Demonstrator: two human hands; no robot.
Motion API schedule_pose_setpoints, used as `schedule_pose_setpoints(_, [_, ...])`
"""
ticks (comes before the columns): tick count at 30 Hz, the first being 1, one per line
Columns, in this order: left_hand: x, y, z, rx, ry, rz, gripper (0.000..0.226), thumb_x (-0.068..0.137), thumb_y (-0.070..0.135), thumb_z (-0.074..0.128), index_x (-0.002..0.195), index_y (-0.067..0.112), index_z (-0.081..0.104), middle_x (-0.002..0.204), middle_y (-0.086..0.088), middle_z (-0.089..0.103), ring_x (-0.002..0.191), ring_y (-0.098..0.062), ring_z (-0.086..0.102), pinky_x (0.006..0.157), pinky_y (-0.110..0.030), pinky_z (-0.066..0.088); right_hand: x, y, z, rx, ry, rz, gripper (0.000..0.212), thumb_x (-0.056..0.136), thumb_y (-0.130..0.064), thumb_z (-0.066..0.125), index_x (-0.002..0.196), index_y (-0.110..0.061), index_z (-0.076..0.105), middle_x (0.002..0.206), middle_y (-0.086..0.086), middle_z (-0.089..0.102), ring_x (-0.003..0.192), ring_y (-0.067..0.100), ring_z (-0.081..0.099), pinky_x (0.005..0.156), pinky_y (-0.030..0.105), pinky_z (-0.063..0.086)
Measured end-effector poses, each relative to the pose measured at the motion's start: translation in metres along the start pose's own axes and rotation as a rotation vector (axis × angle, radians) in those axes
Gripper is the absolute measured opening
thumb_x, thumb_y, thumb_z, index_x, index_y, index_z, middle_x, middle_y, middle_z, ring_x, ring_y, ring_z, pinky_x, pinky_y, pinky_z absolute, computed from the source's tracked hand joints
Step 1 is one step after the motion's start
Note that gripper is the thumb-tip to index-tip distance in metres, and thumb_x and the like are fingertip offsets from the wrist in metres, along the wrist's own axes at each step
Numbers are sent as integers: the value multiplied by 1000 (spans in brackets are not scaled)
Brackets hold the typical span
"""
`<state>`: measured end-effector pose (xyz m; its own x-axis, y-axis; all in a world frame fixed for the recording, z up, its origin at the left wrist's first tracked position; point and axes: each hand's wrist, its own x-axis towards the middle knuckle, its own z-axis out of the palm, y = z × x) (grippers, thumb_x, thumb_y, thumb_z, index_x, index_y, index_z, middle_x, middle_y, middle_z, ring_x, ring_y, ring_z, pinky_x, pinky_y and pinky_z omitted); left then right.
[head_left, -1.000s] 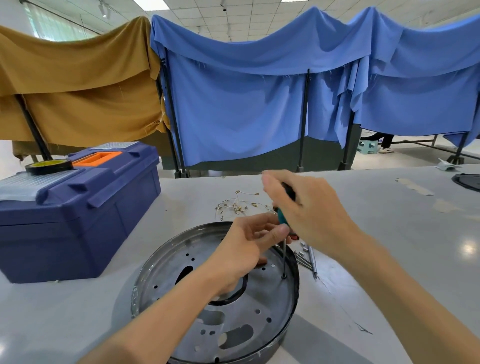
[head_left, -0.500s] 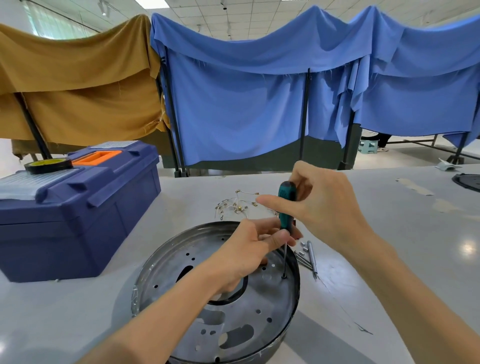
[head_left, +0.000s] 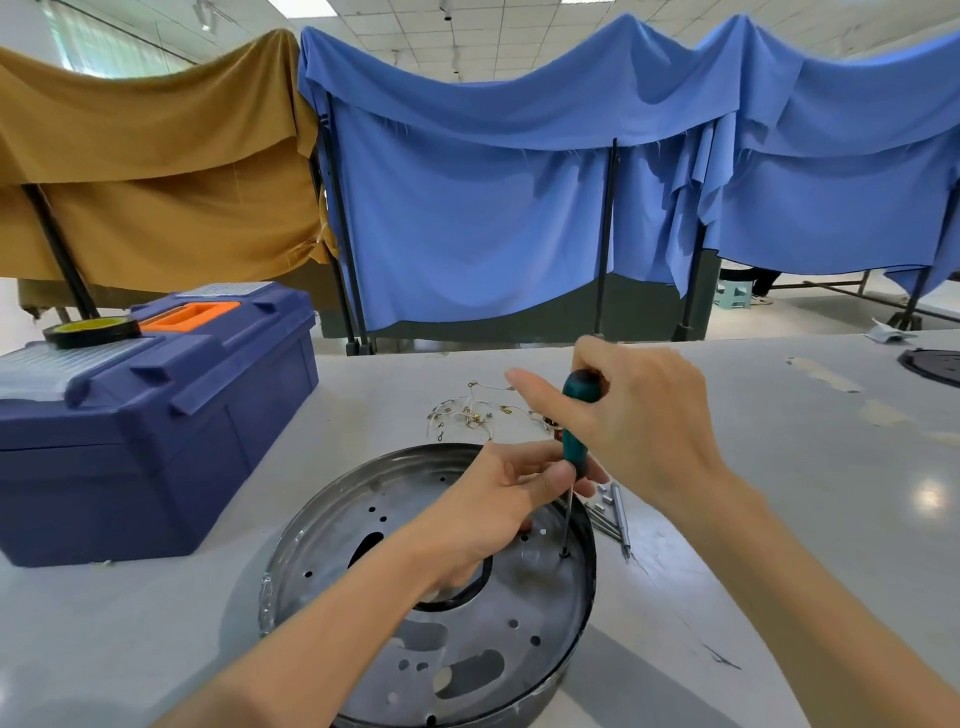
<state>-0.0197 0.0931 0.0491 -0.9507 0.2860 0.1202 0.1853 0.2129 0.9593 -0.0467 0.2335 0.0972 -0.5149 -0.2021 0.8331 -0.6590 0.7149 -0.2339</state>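
A round grey metal pan with several punched holes lies on the white table in front of me. A screwdriver with a teal handle stands upright in it, its tip on a screw near the pan's right rim. My right hand grips the handle from the right, index finger stretched out to the left. My left hand reaches over the pan and pinches the lower end of the handle where the thin shaft begins.
A dark blue toolbox with an orange handle stands at the left, a roll of black tape on its lid. Small wired parts lie behind the pan, metal rods to its right. Cloth-draped frames stand behind the table.
My right hand turned on the handle: a second ago it covered the top, now the teal handle shows and the index finger points left. Screwdriver tip and left hand stayed put.
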Motion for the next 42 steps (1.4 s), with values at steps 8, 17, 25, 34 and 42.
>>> schedule_pose_setpoints(8, [1,-3,-2,-42,-6,22,20,95,36,57,113,40,63,105,7,73,102,0,64,82,-26,50,-8,9,-5,538,-206,168,28,78,-39,75,86,-12,69,72,5,69,69,23,70,67,43,58])
schedule_pose_setpoints(17, [-1,-1,-2,-12,-28,-32,27,102,33,43,102,28,70,104,7,72,104,3,60,83,-29,44,1,3,-7,770,-381,241,33,89,-33,66,117,-16,68,92,-2,76,78,14,74,77,33,61])
schedule_pose_setpoints(25, [1,-1,2,-96,-4,39,17,97,29,54,107,36,66,92,8,73,94,5,65,74,-17,46,-11,-3,6,213,97,88,38,77,-42,78,66,-8,66,53,-1,58,48,19,55,56,37,50])
schedule_pose_setpoints(34, [-1,-1,-2,-104,-15,1,31,91,44,51,117,32,64,107,8,73,105,-1,63,87,-38,42,-6,11,-9,575,-199,111,9,89,-17,68,96,-18,73,80,-3,73,76,16,72,76,36,58])
schedule_pose_setpoints(42, [2,-6,-3,-95,-7,-36,21,99,26,52,101,31,72,106,7,74,107,3,61,92,-39,42,-6,-1,-1,118,12,77,53,74,-63,68,66,-11,60,53,-4,55,48,17,48,52,32,45])
